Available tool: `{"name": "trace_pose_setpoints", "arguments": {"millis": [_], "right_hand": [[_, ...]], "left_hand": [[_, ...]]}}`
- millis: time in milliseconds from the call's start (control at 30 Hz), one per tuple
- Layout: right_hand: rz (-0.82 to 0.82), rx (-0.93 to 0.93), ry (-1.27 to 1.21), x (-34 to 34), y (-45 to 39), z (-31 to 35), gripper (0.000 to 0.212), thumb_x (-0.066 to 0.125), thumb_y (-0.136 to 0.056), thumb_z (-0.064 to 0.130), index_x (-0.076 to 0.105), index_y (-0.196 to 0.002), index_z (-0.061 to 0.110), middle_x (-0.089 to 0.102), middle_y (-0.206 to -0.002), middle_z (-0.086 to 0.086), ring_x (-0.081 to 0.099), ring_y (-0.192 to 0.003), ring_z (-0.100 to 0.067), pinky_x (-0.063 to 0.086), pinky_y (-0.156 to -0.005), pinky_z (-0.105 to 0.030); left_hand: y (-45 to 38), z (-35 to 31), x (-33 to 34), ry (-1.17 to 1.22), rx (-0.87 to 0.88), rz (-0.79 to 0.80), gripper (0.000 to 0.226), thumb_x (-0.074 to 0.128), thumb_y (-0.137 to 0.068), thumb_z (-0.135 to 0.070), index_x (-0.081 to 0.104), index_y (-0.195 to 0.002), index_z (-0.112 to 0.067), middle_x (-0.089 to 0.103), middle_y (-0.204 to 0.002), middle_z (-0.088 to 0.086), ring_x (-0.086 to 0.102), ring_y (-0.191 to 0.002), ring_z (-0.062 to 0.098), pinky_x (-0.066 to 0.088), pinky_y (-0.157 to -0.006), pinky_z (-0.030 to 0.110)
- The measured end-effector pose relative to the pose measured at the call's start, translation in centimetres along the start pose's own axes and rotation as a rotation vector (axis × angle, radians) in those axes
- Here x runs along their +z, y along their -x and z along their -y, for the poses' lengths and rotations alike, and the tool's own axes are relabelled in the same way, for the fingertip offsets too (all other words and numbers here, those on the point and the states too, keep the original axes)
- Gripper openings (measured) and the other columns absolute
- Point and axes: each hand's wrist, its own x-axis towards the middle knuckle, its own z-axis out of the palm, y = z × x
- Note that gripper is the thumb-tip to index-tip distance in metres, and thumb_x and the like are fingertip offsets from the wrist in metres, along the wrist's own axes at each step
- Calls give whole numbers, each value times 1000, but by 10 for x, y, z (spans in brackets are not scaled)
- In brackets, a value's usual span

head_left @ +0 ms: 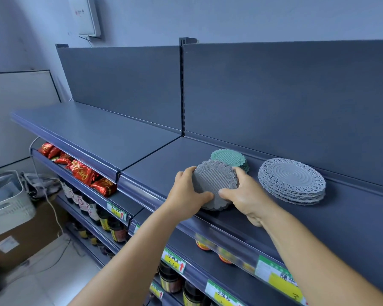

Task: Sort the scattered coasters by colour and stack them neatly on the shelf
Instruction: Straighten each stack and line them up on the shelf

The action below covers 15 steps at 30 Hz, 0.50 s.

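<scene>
Gripping a stack of dark grey coasters (pixel 215 184) from both sides, we hold it near the front edge of the top shelf (pixel 164 155). Our left hand (pixel 189 191) curls round the stack's left rim, its thumb lying across the lower part of the top coaster. Our right hand (pixel 245 193) mirrors it on the right rim, thumb pointing inward until the two thumbs nearly meet; the right fingers (pixel 239 171) wrap over the far edge. The fingers of both hands are thus closed on the stack, which tilts slightly toward us; we cannot tell whether its underside rests fully on the shelf.

Just behind it, touching or nearly so, lies a stack of green coasters (pixel 229 159) with scalloped rims. To the right, apart from both, sits a taller pile of pale grey lace-edged coasters (pixel 292 181), leaning a little.

On the shelf below to the left we see red snack packets (pixel 82 171); lower shelves carry dark jars (pixel 117 230) behind yellow and green price tags (pixel 174 261). A white basket (pixel 7 202) stands on a cardboard box (pixel 20 244) at far left.
</scene>
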Motion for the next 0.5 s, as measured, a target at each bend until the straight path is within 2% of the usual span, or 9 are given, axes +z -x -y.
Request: {"name": "trace_pose_setpoints", "arguments": {"millis": [133,200,267,367,433,500], "right_hand": [[-111,-55,-78,-1,19,2,60,53,-84,-3,37,-135,23,61,-104,0,58,-92,-15,47,-78,-22],[-162,-78,-87,-8,32,4,55,53,-84,-3,41,-132,21,62,-112,-3,60,-100,-20,49,-88,-31],[-225,-101,-98,-21,49,4,49,51,-84,-5,44,-124,23,62,-110,-3,60,-98,-21,48,-91,-37],[-273,-116,-111,-41,75,3,48,48,-86,-7,42,-117,29,60,-96,5,56,-85,-16,49,-83,-33],[-337,-101,-92,-61,97,-2,48,48,-87,-5,40,-116,34,57,-91,9,53,-77,-13,46,-73,-26],[-401,-80,-75,-83,119,-9,50,49,-86,-4,41,-118,34,58,-97,5,53,-80,-14,45,-72,-26]], "left_hand": [[14,-12,5,105,107,-42,51,60,-89,-17,34,-133,-23,39,-122,-2,48,-100,14,45,-73,19],[23,-20,11,168,167,-31,46,56,-91,-15,35,-131,-23,49,-118,-1,52,-98,13,45,-71,16],[32,-32,23,227,218,16,38,50,-95,-16,35,-128,-24,55,-112,-3,54,-93,8,45,-69,11],[46,-50,41,307,283,72,36,46,-97,-12,33,-129,-25,53,-105,-12,53,-88,-4,42,-67,1],[56,-64,60,333,296,134,38,46,-97,-10,34,-130,-23,54,-101,-14,54,-84,-4,42,-65,1],[65,-78,82,344,310,189,33,47,-96,-10,37,-124,-24,57,-92,-9,53,-70,-1,41,-55,5]]}}
